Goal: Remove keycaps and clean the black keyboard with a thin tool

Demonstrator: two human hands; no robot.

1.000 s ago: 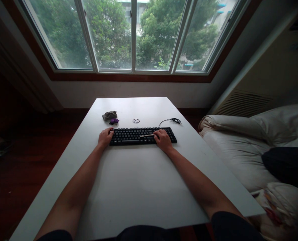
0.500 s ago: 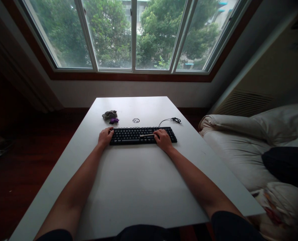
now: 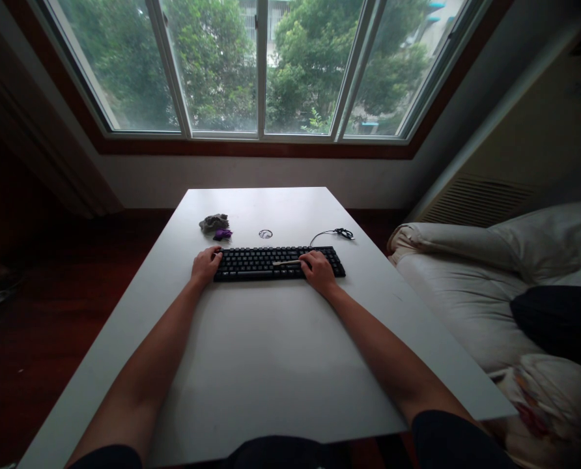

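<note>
A black keyboard lies flat across the white table. My left hand is closed round its left end, the thumb at the upper corner. Over the keyboard's right part, my right hand pinches a slim, pale stick-like tool. The tool points left above the keys, and its tip looks slightly wider; whether it touches them I cannot tell. Behind the keyboard's left end sit a crumpled grey cloth and a small purple bundle.
The keyboard's bundled cable lies at the back right of the table. A small round dark-and-light item is behind the keyboard's middle. A cream sofa stands on the right, and a window is beyond the table.
</note>
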